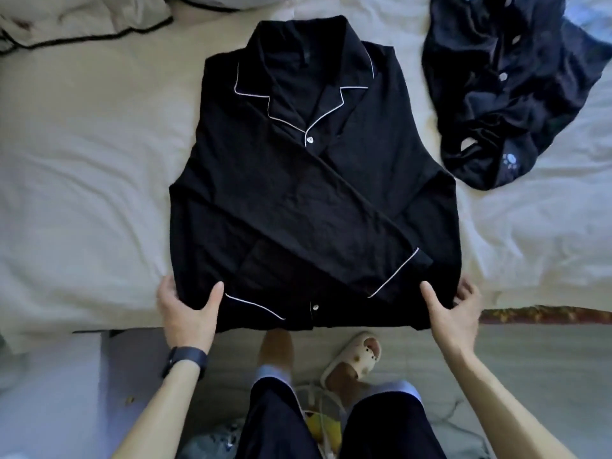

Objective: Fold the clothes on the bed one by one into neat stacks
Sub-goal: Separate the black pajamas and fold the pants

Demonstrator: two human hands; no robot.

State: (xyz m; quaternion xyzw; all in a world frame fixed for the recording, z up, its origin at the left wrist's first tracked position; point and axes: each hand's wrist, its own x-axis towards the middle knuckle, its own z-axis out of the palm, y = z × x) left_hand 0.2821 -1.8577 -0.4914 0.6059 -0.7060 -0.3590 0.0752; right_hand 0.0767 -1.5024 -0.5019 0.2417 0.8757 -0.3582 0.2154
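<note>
**Q:** Where is the shirt?

**A:** A black pyjama shirt (314, 193) with thin white piping lies face up in the middle of the bed (82, 160). Its collar is at 12 o'clock and its hem is at 6 o'clock, on the near edge of the mattress. Both sleeves are folded across the front, and one cuff (394, 273) ends toward 4 o'clock

**Q:** What are the hands doing?

**A:** The left hand (185, 309) pinches the hem corner at 7 o'clock, thumb on top and fingers tucked under the cloth. The right hand (453, 309) pinches the corner at 5 o'clock the same way, so both are clamped on the shirt. A dark watch (185, 359) sits on the left wrist

**Q:** What else is around it?

**A:** A crumpled dark garment (516, 94) with pale buttons lies on the sheet at 2 o'clock, apart from the shirt. A rumpled cream cloth (82, 24) with black edging lies at 11 o'clock. At 6 o'clock, below the bed edge, are the person's legs in dark shorts (275, 425) and one foot in a cream slipper (354, 359) on the floor
</note>
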